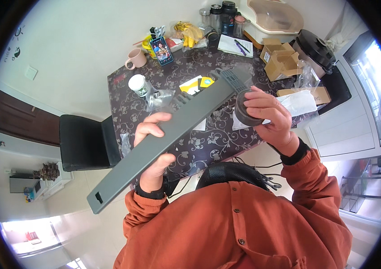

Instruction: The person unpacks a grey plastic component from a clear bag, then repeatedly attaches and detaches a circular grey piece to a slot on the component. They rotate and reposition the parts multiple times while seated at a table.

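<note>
A long, flat grey plastic bar slants from lower left to upper right over the table. It has a small slot at its lower end and a dark ribbed grille piece at its upper end. Several hook-like bumps show along its far edge. My left hand is wrapped around the bar's middle, thumb on the near side and fingers on the far side. Near the grille end, my right hand grips a round dark piece with a raised rim. I cannot tell whether that piece is joined to the bar.
On the patterned table stand a white-lidded jar, a pink mug, a propped phone, bananas and opened cardboard boxes. Clear plastic bags and a yellow-and-white card lie there too. A black chair stands left.
</note>
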A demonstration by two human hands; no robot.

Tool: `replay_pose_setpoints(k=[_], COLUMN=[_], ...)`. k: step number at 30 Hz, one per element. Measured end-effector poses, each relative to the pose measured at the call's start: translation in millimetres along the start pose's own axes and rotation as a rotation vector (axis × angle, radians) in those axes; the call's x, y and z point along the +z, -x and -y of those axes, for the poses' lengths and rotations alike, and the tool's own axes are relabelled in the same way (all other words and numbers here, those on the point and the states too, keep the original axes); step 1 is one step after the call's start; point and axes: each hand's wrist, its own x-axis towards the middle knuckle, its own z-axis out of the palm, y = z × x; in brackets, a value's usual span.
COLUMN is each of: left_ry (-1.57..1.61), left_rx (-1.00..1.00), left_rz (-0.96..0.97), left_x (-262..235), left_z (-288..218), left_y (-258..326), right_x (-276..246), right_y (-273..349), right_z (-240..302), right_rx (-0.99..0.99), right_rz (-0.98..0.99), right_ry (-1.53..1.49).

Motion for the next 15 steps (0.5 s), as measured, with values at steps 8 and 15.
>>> replay_pose_setpoints(k=[8, 15], left_ry=[0.007, -0.162], left_rx=[-0.064, -0.008], left_rz=[-0.113, -0.06], left_x=[5.2, 13.5], left_z=[-8.6, -13.5], left_y=[1.2, -1.3], right_x=[-7.2, -1.1], right_y=[-6.7, -2.5], right_z=[-7.6, 2.1], right_rx=[0.207, 0.107], right_rz=[-0.093, 0.016], right_ry=[-0.004, 0.069])
